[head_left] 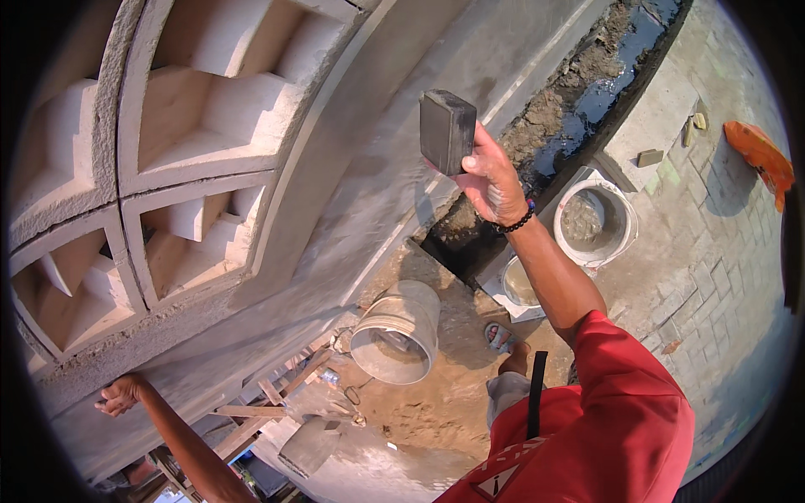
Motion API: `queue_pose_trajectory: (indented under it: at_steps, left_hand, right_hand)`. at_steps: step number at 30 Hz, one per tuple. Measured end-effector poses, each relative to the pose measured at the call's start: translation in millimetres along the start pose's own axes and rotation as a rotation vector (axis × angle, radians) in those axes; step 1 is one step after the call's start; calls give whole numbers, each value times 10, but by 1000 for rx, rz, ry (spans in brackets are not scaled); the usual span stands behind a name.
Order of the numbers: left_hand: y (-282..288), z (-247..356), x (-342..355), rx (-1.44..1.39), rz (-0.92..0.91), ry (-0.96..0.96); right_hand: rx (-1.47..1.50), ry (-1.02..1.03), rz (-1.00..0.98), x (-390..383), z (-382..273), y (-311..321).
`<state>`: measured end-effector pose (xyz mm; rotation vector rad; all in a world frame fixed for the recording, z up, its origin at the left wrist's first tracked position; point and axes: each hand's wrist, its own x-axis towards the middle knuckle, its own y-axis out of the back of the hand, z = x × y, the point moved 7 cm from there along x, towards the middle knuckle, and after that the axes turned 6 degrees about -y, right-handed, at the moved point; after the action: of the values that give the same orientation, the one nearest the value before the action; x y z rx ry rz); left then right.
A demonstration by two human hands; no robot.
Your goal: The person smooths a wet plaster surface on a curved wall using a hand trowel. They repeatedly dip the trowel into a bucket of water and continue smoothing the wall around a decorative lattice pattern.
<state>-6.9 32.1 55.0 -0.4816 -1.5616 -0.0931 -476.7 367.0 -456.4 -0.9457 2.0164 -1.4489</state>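
Note:
My right hand (490, 180) is raised in front of the grey plastered wall (377, 159), fingers wrapped round the lower end of a dark grey rectangular block (449, 132). The block has rounded edges and looks like a sponge or foam pad; its exact kind is unclear. It is upright, and I cannot tell whether it touches the wall. A dark bead bracelet circles that wrist. At the lower left my left hand (124, 394) rests by the wall, just under the pale concrete breeze blocks (197, 180). Its fingers are loosely curled, with no object showing in them.
An open ditch (579, 126) with dark water runs along the wall. A tilted bucket (394, 335) lies below it; a white bucket of grey mix (591, 220) and a smaller pail (521, 283) stand beside it. An orange bag (759, 159) lies on the paving (704, 277).

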Motion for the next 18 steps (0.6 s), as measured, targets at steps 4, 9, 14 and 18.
queue_pose_trajectory:
  at_steps: [4, 9, 14, 18]
  left_hand:
    - [-23, -29, -24, -9, -14, 2]
    - [-78, -171, 40, 72, -39, -80]
    - [-16, -97, 18, 20, -13, -37]
    - [2, -3, -9, 27, -8, 8]
  right_hand:
    - [-376, 236, 83, 169, 84, -119]
    - [-573, 347, 276, 211, 370, -231]
    - [-662, 418, 452, 242, 435, -316]
    - [-708, 452, 539, 343, 489, -399]
